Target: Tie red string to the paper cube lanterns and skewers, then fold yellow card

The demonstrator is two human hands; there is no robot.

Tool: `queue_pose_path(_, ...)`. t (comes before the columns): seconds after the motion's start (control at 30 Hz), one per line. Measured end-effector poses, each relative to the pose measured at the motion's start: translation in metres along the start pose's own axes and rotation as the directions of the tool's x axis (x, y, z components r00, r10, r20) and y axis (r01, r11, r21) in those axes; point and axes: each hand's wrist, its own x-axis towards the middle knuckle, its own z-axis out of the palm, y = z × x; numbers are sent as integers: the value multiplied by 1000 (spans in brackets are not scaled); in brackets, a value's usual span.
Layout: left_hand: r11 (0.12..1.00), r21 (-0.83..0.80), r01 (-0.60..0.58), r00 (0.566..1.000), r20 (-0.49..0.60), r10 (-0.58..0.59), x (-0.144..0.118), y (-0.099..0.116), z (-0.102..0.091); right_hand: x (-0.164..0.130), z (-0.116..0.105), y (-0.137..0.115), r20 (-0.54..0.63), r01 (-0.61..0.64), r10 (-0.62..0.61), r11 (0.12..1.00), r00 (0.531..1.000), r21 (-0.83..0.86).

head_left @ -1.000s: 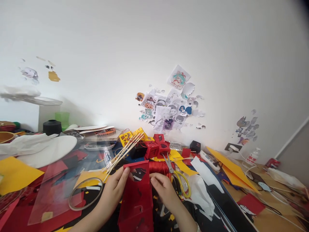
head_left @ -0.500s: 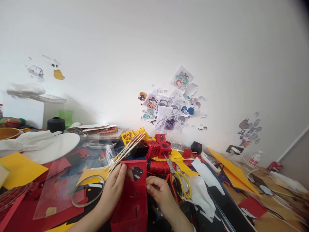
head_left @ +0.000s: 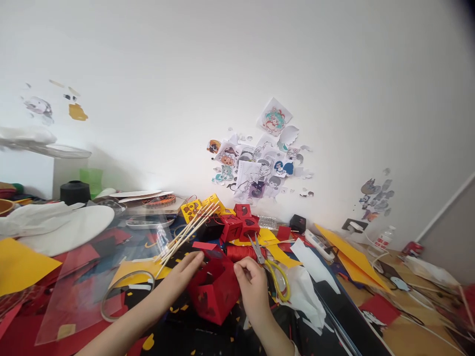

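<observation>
- The left hand lies flat along the left side of a red paper box, fingers stretched out and pressed to its upper left edge, steadying rather than clenching it.
- The right hand pinches the box's upper right edge between thumb and curled fingers.
- The red paper box sits tilted on the cluttered table, low in the middle of the view, between the two hands; cut-out holes show in its front face.
- Yellow-handled scissors lie just right of the right hand, blades pointing away.
- A spool of red thread rests just behind the box.
- A bundle of wooden sticks slants behind the left hand.
- A clear tape ring lies left of the left forearm.
- Smaller red boxes stand farther back, near the wall.
</observation>
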Motion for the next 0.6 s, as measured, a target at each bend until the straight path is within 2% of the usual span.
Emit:
queue_pose_path(0.1,999,16,-37,993,116,35,-6,9,6,-3,0,-1,-84,215,-232,960,969,-179)
queue_pose_path(0.2,992,89,-93,992,94,84,-13,13,13,-8,2,-2,-39,370,-390,898,920,-238)
queue_pose_path(0.27,988,117,-101,994,55,95,-16,15,17,-10,3,-3,0,415,-424,885,905,-214)
queue_pose_path(0.4,989,104,-102,995,25,100,-15,16,17,-8,0,-8,62,417,-412,904,909,-101)
queue_pose_path(0.47,990,97,-101,994,42,97,-15,17,14,-6,-4,-11,96,422,-416,904,904,-59)
queue_pose_path(0.6,985,89,-149,979,156,134,-20,21,8,-4,-14,-16,131,450,-442,892,887,-38)
